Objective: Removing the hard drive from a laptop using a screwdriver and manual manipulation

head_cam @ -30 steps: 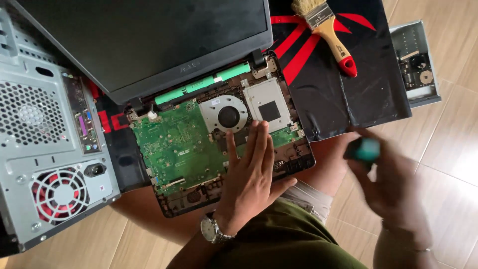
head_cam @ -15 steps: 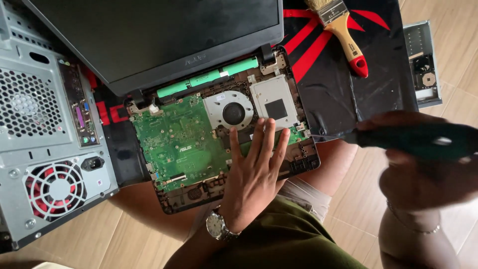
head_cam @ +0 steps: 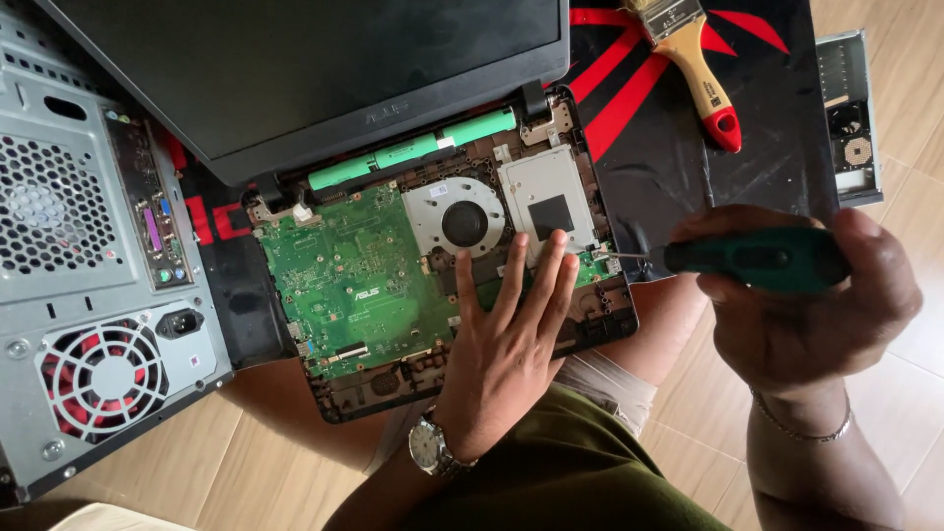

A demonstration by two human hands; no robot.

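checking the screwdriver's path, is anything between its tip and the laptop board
Nothing visible blocks it. The right hand holds the green screwdriver, whose thin shaft runs left to the board's right edge. The left hand lies flat on the laptop base, its fingertips just beside the tip, not across it.

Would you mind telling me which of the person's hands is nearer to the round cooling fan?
Left. The left hand lies flat on the board, fingertips just right of and below the cooling fan; the right hand holds a green screwdriver off the laptop's right edge.
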